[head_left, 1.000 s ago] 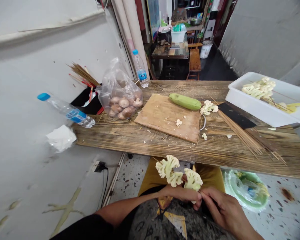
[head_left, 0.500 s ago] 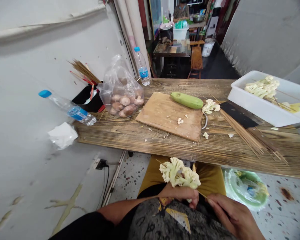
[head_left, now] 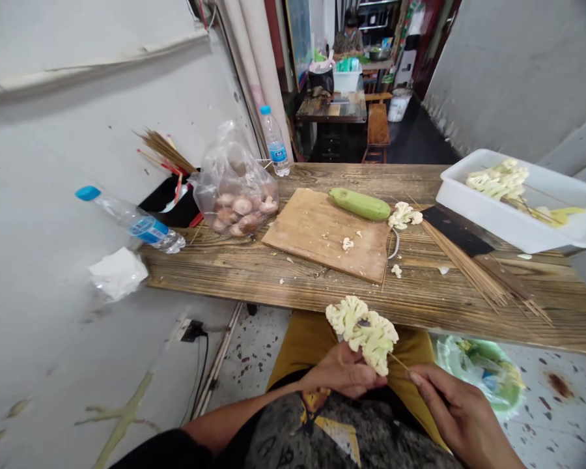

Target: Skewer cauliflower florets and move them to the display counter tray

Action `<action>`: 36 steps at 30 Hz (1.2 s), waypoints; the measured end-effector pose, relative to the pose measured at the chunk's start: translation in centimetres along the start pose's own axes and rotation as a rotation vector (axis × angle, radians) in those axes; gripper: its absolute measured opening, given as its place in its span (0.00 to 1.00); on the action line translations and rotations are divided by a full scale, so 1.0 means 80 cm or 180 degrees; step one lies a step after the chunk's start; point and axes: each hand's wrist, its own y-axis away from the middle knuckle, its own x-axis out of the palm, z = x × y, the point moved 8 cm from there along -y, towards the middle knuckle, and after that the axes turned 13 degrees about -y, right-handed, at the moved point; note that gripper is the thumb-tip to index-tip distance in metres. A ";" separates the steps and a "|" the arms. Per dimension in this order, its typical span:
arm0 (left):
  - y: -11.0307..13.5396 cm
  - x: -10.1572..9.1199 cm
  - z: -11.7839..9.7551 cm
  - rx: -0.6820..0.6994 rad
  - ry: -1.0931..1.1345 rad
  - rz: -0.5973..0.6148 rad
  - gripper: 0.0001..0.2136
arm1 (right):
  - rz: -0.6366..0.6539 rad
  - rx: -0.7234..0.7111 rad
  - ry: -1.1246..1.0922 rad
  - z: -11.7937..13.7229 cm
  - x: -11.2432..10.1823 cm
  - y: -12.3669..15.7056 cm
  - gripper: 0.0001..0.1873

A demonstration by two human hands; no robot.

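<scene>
Two grips: the person's bare left hand (head_left: 344, 372) curls from beneath and behind, holding pale cream, knobbly cauliflower florets (head_left: 377, 340); the bare right hand (head_left: 449, 397) pinches the end of a thin, tan wooden skewer (head_left: 398, 362) between thumb and forefinger.
Place of the florets: above the lap in mustard-yellow trousers (head_left: 293, 342), by the near edge of a long, brown, streaky-grained wooden table (head_left: 215, 273); the skewer slants from them down to the right hand.
Rectangular, light-brown wooden cutting board (head_left: 307, 225): mid-table, with cauliflower crumbs on it and a long, green, rounded squash (head_left: 360, 204) along its far edge.
Loose cream cauliflower piece (head_left: 404, 215): just beside the board's far right corner.
Black-bladed, wooden-handled cleaver (head_left: 456, 231): towards the table's right end, a fan of tan wooden skewers (head_left: 461, 260) along its left side.
White, rectangular plastic tub (head_left: 498, 218): at the far right corner, more cauliflower inside.
Clear plastic bag of brown, round mushrooms (head_left: 239, 208): near the left end.
Clear, blue-capped plastic bottle (head_left: 275, 143): upright at the far edge.
Green, round basin (head_left: 510, 394): on the floor, beyond the near edge, right side.
</scene>
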 end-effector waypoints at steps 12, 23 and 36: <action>-0.014 -0.014 0.007 0.0043 0.0269 -0.0741 0.27 | 0.0131 -0.0041 0.0140 -0.009 0.006 0.011 0.10; 0.003 -0.010 0.008 -0.0127 0.0364 -0.0756 0.25 | -0.0329 -0.0376 0.0409 0.023 -0.009 0.023 0.10; 0.004 0.003 0.008 -0.0440 0.0263 -0.0212 0.17 | -0.0138 -0.0210 0.0382 0.009 0.002 0.006 0.10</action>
